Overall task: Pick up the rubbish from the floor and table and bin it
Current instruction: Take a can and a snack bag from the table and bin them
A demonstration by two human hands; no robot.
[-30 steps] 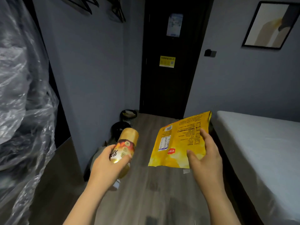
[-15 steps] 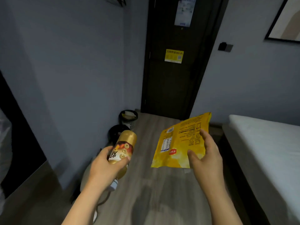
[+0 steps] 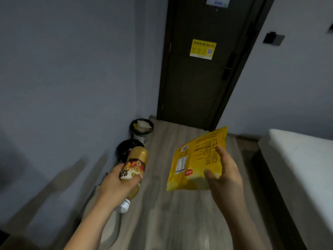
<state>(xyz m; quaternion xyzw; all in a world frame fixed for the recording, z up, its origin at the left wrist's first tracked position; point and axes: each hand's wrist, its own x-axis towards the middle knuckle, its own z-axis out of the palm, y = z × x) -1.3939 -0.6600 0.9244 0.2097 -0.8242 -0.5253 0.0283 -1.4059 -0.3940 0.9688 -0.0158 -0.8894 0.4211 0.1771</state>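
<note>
1. Two bare forearms rise from the bottom edge of the frame, one on each side of centre, above a grey wood-grain floor (image 3: 162,222).
2. The left hand (image 3: 117,184), lower centre-left, has its fingers and thumb curled round a bottle (image 3: 136,165) and grips it over the brown label. The bottle's white cap (image 3: 124,206) sticks out under the hand toward the camera. Its gold end tilts up and away.
3. The right hand (image 3: 224,177), just right of centre, holds a yellow packet (image 3: 194,159) by its lower right part. The thumb and one finger show against the printed face. How the other fingers lie cannot be told.
4. The packet hangs in the air, fairly flat and tilted, with small print and a red mark facing the camera.
5. Bottle and packet are apart, with floor showing between them, and neither touches the floor.
6. Past the bottle, against the left wall, stands a black bin (image 3: 124,148). The bottle's gold end overlaps it in the picture. Its contents cannot be made out.
7. Just behind it, nearer the door, stands a mesh bin (image 3: 142,138) with a dark rim and pale paper inside.
8. At the right edge lies a white mattress (image 3: 302,159) on a dark base.
9. Farthest off, at top centre, is a dark closed door (image 3: 194,91) bearing a yellow sign (image 3: 202,49) that reads Wi-Fi. A dark switch (image 3: 273,39) sits on the wall to the door's right.
</note>
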